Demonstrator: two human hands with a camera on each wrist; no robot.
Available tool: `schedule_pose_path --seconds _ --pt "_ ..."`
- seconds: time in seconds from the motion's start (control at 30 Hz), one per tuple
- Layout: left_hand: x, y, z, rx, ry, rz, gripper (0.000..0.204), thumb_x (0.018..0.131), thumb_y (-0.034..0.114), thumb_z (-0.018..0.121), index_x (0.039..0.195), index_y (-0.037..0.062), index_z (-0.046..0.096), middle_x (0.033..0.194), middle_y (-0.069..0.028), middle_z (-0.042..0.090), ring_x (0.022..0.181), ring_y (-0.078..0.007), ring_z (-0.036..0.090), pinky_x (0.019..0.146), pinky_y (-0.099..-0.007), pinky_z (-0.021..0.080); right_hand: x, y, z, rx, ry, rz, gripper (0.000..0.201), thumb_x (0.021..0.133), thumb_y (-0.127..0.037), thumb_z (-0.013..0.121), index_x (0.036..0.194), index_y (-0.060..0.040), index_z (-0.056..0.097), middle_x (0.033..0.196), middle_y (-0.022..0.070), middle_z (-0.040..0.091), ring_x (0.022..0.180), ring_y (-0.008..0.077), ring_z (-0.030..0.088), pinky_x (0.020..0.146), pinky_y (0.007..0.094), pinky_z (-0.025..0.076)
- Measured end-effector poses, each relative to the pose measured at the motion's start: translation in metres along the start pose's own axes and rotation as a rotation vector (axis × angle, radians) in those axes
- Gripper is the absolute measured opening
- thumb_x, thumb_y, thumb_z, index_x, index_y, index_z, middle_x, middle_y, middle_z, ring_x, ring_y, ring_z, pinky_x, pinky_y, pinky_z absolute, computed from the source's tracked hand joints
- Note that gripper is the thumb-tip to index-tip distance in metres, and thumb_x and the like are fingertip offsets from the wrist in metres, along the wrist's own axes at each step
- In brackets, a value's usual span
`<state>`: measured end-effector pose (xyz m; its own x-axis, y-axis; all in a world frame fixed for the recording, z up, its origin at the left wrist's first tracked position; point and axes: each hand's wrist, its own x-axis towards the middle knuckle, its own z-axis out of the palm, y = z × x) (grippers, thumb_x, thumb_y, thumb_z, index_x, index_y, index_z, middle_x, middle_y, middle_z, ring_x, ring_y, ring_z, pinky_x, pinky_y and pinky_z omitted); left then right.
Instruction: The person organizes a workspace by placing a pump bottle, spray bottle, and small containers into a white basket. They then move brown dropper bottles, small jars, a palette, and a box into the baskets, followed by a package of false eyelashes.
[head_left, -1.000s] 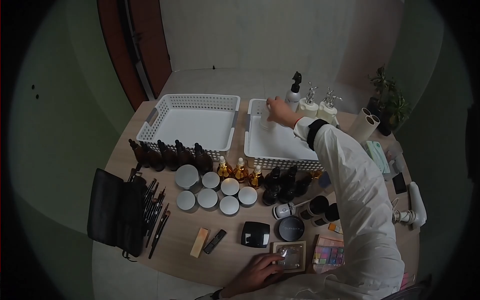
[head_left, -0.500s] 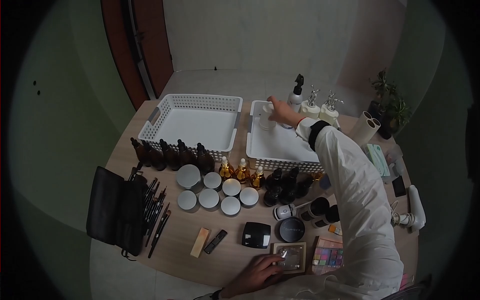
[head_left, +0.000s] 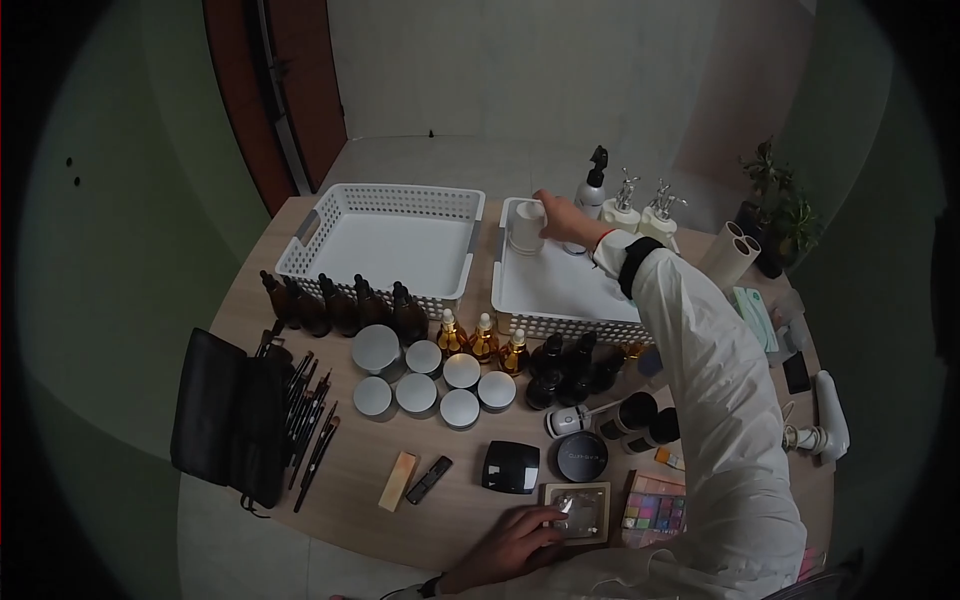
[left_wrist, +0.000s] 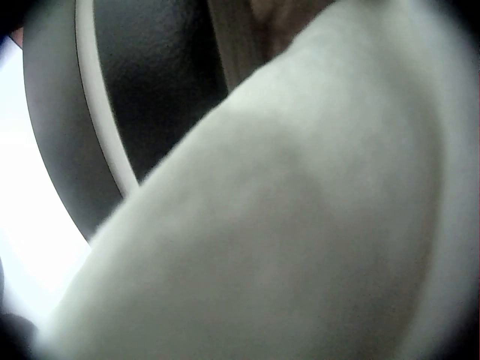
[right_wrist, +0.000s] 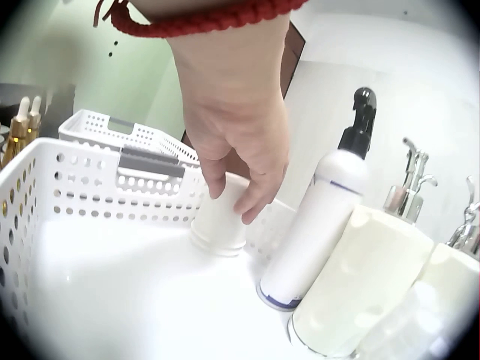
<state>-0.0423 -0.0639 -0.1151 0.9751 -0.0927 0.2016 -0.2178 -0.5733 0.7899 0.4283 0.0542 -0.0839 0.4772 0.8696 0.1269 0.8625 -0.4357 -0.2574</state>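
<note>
In the right basket (head_left: 497, 290), my right hand (head_left: 562, 220) holds a white, cup-like container (right_wrist: 219, 219) near the far left corner. Thumb and fingers (right_wrist: 257, 196) go round its upper part, and its ridged lower edge is close over the basket floor. A white spray bottle (right_wrist: 315, 225) with a black trigger stands beside it, then two cream pump bottles (right_wrist: 367, 277). My left hand (head_left: 505, 550) rests loosely at the near table edge, fingertips on a square clear-lidded case (head_left: 590, 512). The left wrist view is mostly filled by a white sleeve (left_wrist: 285, 225).
A second white basket (head_left: 375, 300) stands at left. In front are dark dropper bottles (head_left: 340, 308), gold dropper bottles (head_left: 483, 338), silver-lidded jars (head_left: 416, 395) and black bottles (head_left: 578, 365). Brushes (head_left: 310, 420), a colour palette (head_left: 655, 508) and a hairdryer (head_left: 830, 415) lie around the edges.
My right hand has shifted the white cup-like container slightly toward the basket's far left corner. The left hand stays on the clear-lidded case.
</note>
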Motion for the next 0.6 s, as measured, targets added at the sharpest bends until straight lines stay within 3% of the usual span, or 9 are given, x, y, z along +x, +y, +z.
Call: schedule_pose_path --seconds 0.1,0.13,0.27,0.4,0.47,0.53,0.6 --pt "-0.005 -0.013 0.019 -0.051 0.055 0.023 0.02 0.078 0.012 0.07 0.096 0.0075 0.061 0.121 -0.0069 0.053 0.113 -0.0256 0.05 0.093 -0.0361 0.041 -0.01 -0.017 -0.039 -0.039 -0.154 0.006 0.072 0.069 -0.013 0.078 0.13 -0.0071 0.04 0.111 0.02 0.06 0.101 0.0331 0.061 0.087 0.039 0.05" --pt "-0.007 -0.022 0.029 -0.081 0.106 0.046 0.019 0.079 0.012 0.07 0.094 0.0073 0.061 0.12 -0.007 0.054 0.113 -0.0258 0.05 0.093 -0.0363 0.042 -0.025 -0.042 -0.07 0.036 -0.277 0.09 0.065 0.074 -0.016 0.075 0.13 -0.0053 0.042 0.109 0.0168 0.061 0.095 0.0254 0.064 0.081 0.0346 0.053" --pt "-0.009 -0.028 0.039 -0.11 0.157 0.083 0.016 0.079 0.011 0.069 0.092 0.0068 0.061 0.119 -0.0071 0.054 0.112 -0.0263 0.05 0.093 -0.0365 0.042 -0.086 -0.084 -0.15 0.231 -0.239 -0.076 0.031 0.088 -0.013 0.062 0.116 -0.0025 0.054 0.095 0.009 0.065 0.083 0.0155 0.064 0.075 0.0274 0.053" --pt "-0.008 -0.02 0.038 -0.109 0.165 0.052 0.016 0.078 0.009 0.069 0.091 0.0063 0.061 0.119 -0.009 0.054 0.113 -0.027 0.049 0.094 -0.0373 0.041 -0.182 -0.103 -0.208 0.299 -0.011 -0.242 0.018 0.086 -0.017 0.066 0.094 -0.0013 0.062 0.077 0.0053 0.064 0.074 0.0114 0.062 0.069 0.0261 0.051" --pt "-0.008 -0.018 0.039 -0.11 0.148 0.068 0.016 0.077 0.008 0.069 0.091 0.0061 0.061 0.119 -0.0098 0.053 0.114 -0.028 0.049 0.094 -0.038 0.041 -0.236 -0.109 -0.22 0.275 0.187 -0.317 0.016 0.085 -0.016 0.067 0.086 -0.001 0.062 0.072 0.0037 0.062 0.07 0.009 0.059 0.066 0.0254 0.05" --pt "-0.007 -0.014 0.039 -0.072 0.151 0.043 0.017 0.076 0.008 0.069 0.091 0.0056 0.061 0.119 -0.0101 0.053 0.115 -0.0294 0.048 0.095 -0.0385 0.041 -0.294 -0.122 -0.228 0.252 0.286 -0.233 0.015 0.084 -0.012 0.068 0.08 -0.0001 0.06 0.07 0.0032 0.06 0.065 0.0079 0.056 0.061 0.0228 0.047" --pt "-0.006 -0.011 0.04 -0.057 0.143 0.042 0.017 0.076 0.007 0.069 0.091 0.0054 0.061 0.12 -0.0106 0.052 0.115 -0.0301 0.048 0.095 -0.0389 0.041 -0.339 -0.129 -0.212 0.564 0.449 -0.264 0.014 0.084 -0.01 0.067 0.083 0.001 0.058 0.066 0.0035 0.057 0.062 0.0079 0.054 0.057 0.0212 0.044"
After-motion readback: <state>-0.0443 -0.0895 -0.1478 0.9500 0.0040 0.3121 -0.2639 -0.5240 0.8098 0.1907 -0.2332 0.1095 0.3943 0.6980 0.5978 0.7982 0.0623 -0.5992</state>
